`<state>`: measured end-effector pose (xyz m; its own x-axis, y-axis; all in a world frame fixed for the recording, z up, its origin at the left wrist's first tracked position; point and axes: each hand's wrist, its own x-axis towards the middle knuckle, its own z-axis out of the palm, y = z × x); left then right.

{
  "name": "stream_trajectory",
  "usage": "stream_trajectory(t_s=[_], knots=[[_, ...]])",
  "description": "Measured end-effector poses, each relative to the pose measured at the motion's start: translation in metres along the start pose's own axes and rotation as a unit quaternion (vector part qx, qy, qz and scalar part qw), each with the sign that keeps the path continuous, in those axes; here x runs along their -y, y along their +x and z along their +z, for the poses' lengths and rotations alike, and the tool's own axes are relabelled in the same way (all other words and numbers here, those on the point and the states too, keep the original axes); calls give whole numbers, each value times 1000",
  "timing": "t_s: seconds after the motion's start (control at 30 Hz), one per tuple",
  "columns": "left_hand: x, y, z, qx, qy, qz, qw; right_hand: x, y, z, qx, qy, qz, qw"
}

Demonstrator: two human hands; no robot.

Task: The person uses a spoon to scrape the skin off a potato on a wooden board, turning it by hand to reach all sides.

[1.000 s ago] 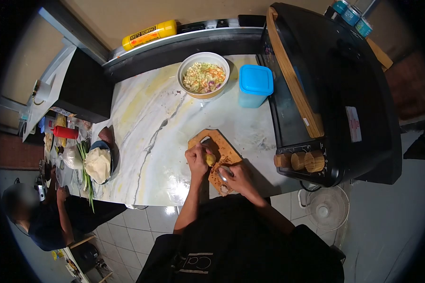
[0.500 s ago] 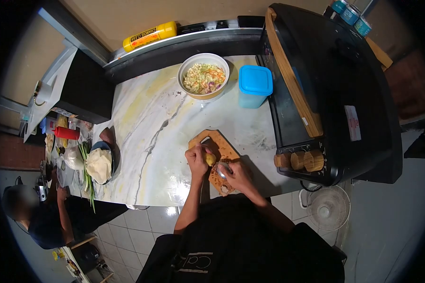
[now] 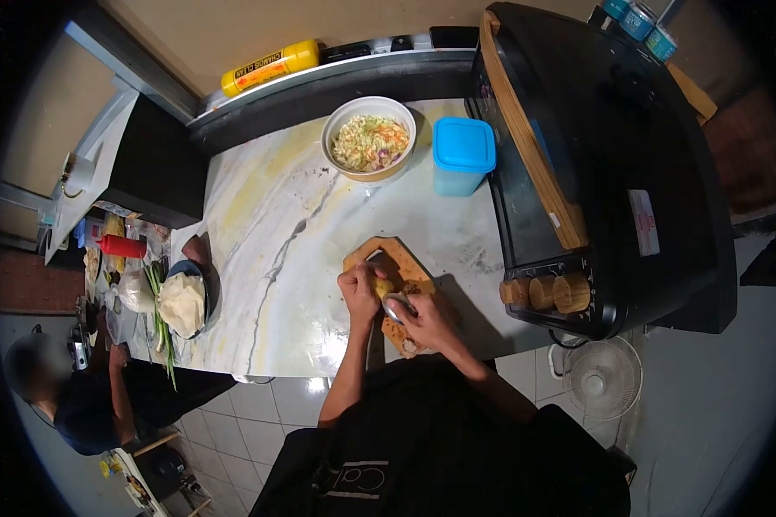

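Over the wooden cutting board [image 3: 391, 252], my left hand [image 3: 359, 289] is closed round a yellowish piece of ginger [image 3: 384, 286], most of it covered by the fingers. My right hand [image 3: 427, 320] grips a shiny metal spoon [image 3: 396, 305], whose rounded end is against or very close to the ginger. Small brown scrapings lie scattered on the board. Near its lower edge is a pale brownish piece [image 3: 409, 346], partly hidden by my right hand.
Behind the board stand a bowl of shredded vegetables [image 3: 370, 142] and a blue-lidded container [image 3: 464, 155]. A black oven [image 3: 612, 172] borders the right side. To the left are a dark bowl [image 3: 203, 302], spring onions [image 3: 163, 323] and another person [image 3: 86, 396].
My right hand has moved slightly left and up, bringing the spoon to the ginger. My left hand stays nearly in place.
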<state>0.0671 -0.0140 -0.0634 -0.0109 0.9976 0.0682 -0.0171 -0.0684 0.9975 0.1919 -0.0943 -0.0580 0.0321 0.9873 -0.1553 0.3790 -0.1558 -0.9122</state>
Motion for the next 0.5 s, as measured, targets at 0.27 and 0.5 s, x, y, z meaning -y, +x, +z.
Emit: stream_trajectory(t_s=[0.27, 0.5], knots=[[1, 4, 0, -4, -8, -4, 1000, 11, -6, -13, -42, 41, -51, 997], [0, 1, 0, -2, 2, 5, 1000, 11, 6, -5, 9, 85, -50, 995]])
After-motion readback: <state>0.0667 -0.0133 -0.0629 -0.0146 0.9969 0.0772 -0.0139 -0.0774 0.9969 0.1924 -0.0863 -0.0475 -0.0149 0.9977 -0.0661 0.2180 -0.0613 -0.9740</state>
